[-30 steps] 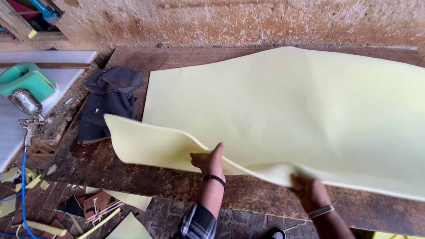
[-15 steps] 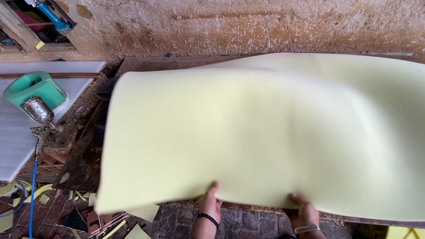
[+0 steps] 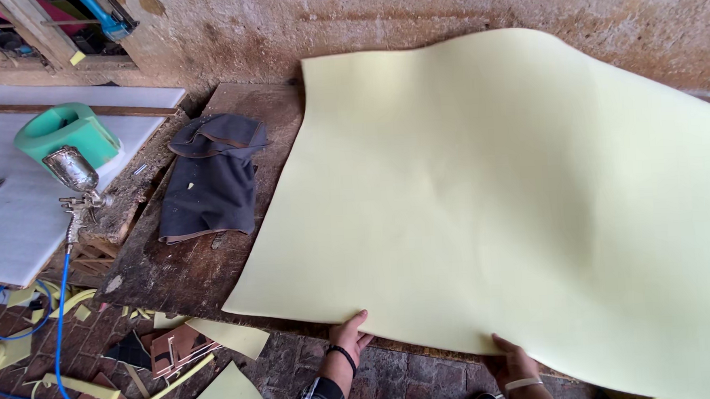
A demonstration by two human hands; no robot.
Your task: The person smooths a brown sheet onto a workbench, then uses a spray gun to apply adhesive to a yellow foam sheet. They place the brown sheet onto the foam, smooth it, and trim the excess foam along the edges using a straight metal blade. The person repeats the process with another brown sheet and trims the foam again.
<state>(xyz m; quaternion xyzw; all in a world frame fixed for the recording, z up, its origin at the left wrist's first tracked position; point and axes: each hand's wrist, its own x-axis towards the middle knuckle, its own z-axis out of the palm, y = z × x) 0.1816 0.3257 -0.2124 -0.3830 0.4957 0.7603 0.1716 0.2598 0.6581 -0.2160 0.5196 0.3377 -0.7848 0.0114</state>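
Note:
A large pale-yellow foam sheet point(image 3: 501, 208) lies spread over a worn wooden workbench point(image 3: 189, 273), its far edge curling up against the wall. My left hand point(image 3: 347, 335) grips the sheet's near edge, fingers under it and thumb on top. My right hand point(image 3: 512, 360) holds the same edge further right, mostly tucked beneath the foam. A black band is on my left wrist and a light bracelet on my right.
A dark cloth point(image 3: 212, 179) lies on the bench left of the sheet. A metal spray gun point(image 3: 74, 178) with a blue hose point(image 3: 58, 320) and a green holder point(image 3: 68, 133) sit by a white board point(image 3: 16, 217). Foam offcuts point(image 3: 224, 336) litter the brick floor.
The sheet, lifted and billowing half a second ago, has come down flat on the bench. My hands have slid along its near edge, and the dark cloth is uncovered again.

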